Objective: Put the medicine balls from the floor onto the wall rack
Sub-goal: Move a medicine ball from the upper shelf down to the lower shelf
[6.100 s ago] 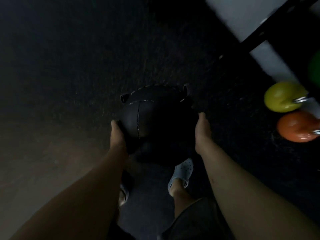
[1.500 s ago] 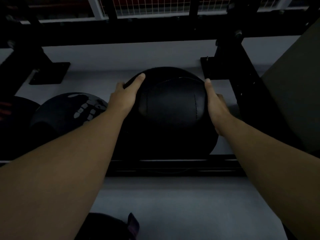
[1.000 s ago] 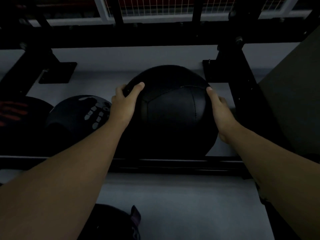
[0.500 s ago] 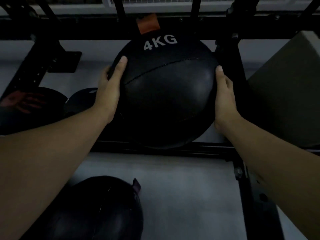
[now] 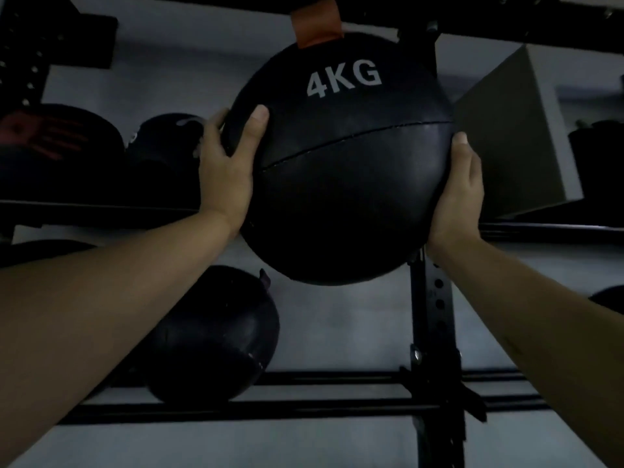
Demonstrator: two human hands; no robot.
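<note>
I hold a large black medicine ball (image 5: 341, 184) marked "4KG" in front of the black wall rack (image 5: 432, 298). It has an orange tab at its top. My left hand (image 5: 229, 167) presses its left side and my right hand (image 5: 456, 190) cups its lower right side. The ball is raised above the middle shelf rail (image 5: 101, 211), close under the upper bar. Its back is hidden from me.
Another black ball (image 5: 216, 332) rests on the lower rails (image 5: 304, 393). Two dark balls (image 5: 162, 153) sit on the middle shelf at left. A grey box (image 5: 516, 136) stands at the right. A perforated black upright runs down below the held ball.
I have lifted the 4KG ball from the middle shelf level up toward the upper bar. My view has tilted upward, so the lower shelf ball now shows more fully.
</note>
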